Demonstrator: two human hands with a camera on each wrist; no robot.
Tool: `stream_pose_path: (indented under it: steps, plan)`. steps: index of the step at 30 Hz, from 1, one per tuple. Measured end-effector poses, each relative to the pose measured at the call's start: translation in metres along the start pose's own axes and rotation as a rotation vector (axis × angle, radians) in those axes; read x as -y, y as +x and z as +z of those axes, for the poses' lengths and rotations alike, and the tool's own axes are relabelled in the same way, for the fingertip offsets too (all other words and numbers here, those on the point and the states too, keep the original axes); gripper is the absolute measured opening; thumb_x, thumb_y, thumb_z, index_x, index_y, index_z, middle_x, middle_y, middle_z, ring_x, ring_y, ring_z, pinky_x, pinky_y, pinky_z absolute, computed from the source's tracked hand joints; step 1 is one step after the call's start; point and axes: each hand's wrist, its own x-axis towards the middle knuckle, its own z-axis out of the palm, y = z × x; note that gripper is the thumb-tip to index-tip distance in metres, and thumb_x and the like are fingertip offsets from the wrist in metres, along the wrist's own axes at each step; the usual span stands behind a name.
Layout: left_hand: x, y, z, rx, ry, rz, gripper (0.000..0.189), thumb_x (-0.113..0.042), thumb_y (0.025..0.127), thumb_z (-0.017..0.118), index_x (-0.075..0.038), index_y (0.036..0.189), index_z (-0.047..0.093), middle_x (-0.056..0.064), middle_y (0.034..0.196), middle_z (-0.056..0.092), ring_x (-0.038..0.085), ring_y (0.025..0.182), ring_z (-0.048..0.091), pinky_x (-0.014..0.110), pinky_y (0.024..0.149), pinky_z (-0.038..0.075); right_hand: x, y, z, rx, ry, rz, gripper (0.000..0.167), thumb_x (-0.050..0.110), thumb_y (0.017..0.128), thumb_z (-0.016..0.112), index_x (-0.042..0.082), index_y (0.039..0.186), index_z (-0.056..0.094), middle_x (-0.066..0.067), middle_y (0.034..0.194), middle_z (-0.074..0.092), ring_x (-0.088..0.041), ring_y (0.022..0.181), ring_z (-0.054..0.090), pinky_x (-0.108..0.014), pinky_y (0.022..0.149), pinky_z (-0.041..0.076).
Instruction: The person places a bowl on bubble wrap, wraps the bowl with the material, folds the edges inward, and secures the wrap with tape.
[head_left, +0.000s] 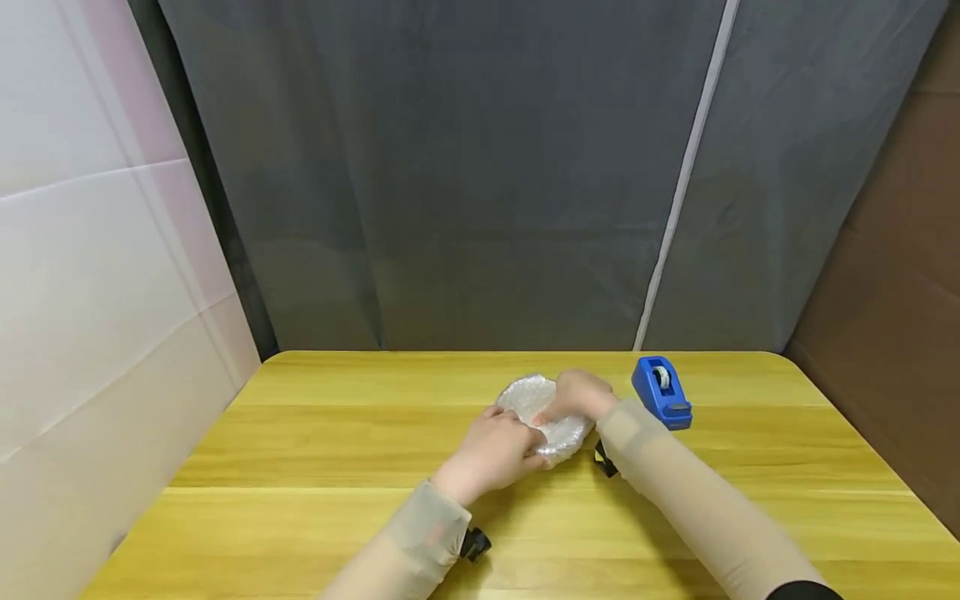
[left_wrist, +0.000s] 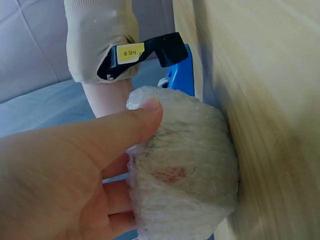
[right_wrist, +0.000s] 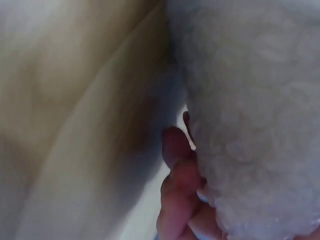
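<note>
A rounded bundle in bubble wrap [head_left: 566, 435] sits on the table between both hands. The left hand [head_left: 498, 446] grips its near left side; in the left wrist view the thumb [left_wrist: 145, 117] lies on the wrap and the other fingers go behind the edge. A reddish patch [left_wrist: 170, 174] shows through the layers, while the thing inside stays hidden. Over the far right side reaches the right hand [head_left: 581, 394], its thumb pointing in over the top. In the right wrist view, curled fingers [right_wrist: 180, 195] hold the side of the bundle.
A blue tape dispenser [head_left: 660, 392] with a roll of tape in it stands just right of the right hand. Under everything is a wood-grain table [head_left: 300, 467]. A grey curtain [head_left: 487, 167] hangs behind, with a white wall panel at left and a brown one at right.
</note>
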Motion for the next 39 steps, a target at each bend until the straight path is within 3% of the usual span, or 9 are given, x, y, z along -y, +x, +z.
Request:
stream_pose_path:
  steps: [3,5,9,13,18,27,32,34,39]
  plan:
    - [0.005,0.003,0.001,-0.002,-0.005,0.007,0.018,-0.045,0.088,0.067,-0.027,0.083,0.071,-0.018,0.063,0.053,0.012,0.084,0.059,0.047,0.1,0.04,-0.003,0.003,0.002,0.02,0.11,-0.05,0.053,0.049,0.069,0.084,0.004,0.089,0.064,-0.005,0.079,0.062,-0.019,0.069,0.055,-0.033,0.061,0.048]
    - [0.008,0.005,0.003,0.004,-0.014,0.016,0.019,-0.045,0.088,0.066,-0.027,0.085,0.071,-0.018,0.065,0.056,0.012,0.085,0.059,0.047,0.101,0.04,-0.006,0.002,0.0,0.039,0.181,-0.077,0.055,0.045,0.073,0.081,-0.001,0.099,0.064,-0.009,0.087,0.063,-0.02,0.074,0.056,-0.033,0.066,0.05]
    - [0.018,0.007,0.003,0.041,-0.035,0.064,0.019,-0.043,0.088,0.067,-0.026,0.095,0.073,-0.018,0.079,0.064,0.011,0.088,0.06,0.046,0.103,0.039,-0.012,-0.005,-0.005,0.114,0.355,-0.082,0.051,0.035,0.088,0.07,-0.007,0.112,0.057,-0.013,0.095,0.06,-0.02,0.075,0.056,-0.029,0.064,0.05]
    - [0.033,0.008,-0.002,0.058,-0.061,0.095,0.014,-0.037,0.083,0.071,-0.024,0.089,0.072,-0.018,0.075,0.062,0.008,0.077,0.057,0.045,0.104,0.038,-0.016,-0.011,-0.005,0.165,0.431,-0.059,0.032,0.031,0.097,0.056,0.0,0.103,0.058,-0.009,0.081,0.056,-0.016,0.062,0.05,-0.027,0.051,0.044]
    - [0.045,0.011,-0.005,0.063,-0.072,0.076,0.017,-0.041,0.077,0.073,-0.025,0.08,0.067,-0.019,0.07,0.056,0.005,0.072,0.055,0.052,0.106,0.035,-0.016,-0.016,0.0,0.168,0.394,-0.073,0.029,0.03,0.1,0.048,0.005,0.088,0.055,-0.006,0.069,0.051,-0.016,0.053,0.046,-0.027,0.045,0.04]
    - [0.058,0.015,-0.002,0.086,-0.033,-0.008,0.032,-0.055,0.079,0.071,-0.025,0.079,0.062,-0.016,0.079,0.056,0.009,0.087,0.059,0.057,0.111,0.025,-0.015,-0.017,0.004,0.178,0.349,-0.096,0.033,0.032,0.101,0.044,0.006,0.085,0.056,-0.008,0.06,0.054,-0.015,0.047,0.045,-0.025,0.042,0.038]
    - [0.06,0.014,0.001,0.079,-0.011,0.024,0.014,-0.028,0.077,0.075,-0.022,0.084,0.064,-0.013,0.084,0.06,0.01,0.089,0.06,0.057,0.108,0.031,-0.018,-0.016,0.0,0.202,0.334,-0.133,0.038,0.036,0.101,0.044,0.007,0.08,0.058,-0.007,0.058,0.054,-0.014,0.047,0.047,-0.024,0.042,0.037]
    - [0.061,0.013,0.001,0.073,0.005,0.041,0.017,-0.018,0.074,0.075,-0.021,0.088,0.066,-0.011,0.088,0.063,0.011,0.092,0.061,0.056,0.106,0.034,-0.019,-0.016,-0.002,0.213,0.329,-0.145,0.042,0.038,0.101,0.043,0.007,0.079,0.06,-0.007,0.059,0.056,-0.014,0.048,0.048,-0.024,0.042,0.038]
    - [0.063,0.011,-0.002,0.044,0.038,0.075,0.022,-0.013,0.076,0.074,-0.02,0.097,0.07,-0.007,0.1,0.067,0.013,0.1,0.061,0.052,0.103,0.04,-0.02,-0.014,-0.005,0.217,0.324,-0.152,0.044,0.038,0.102,0.042,0.006,0.079,0.062,-0.008,0.067,0.063,-0.014,0.051,0.052,-0.025,0.045,0.042]
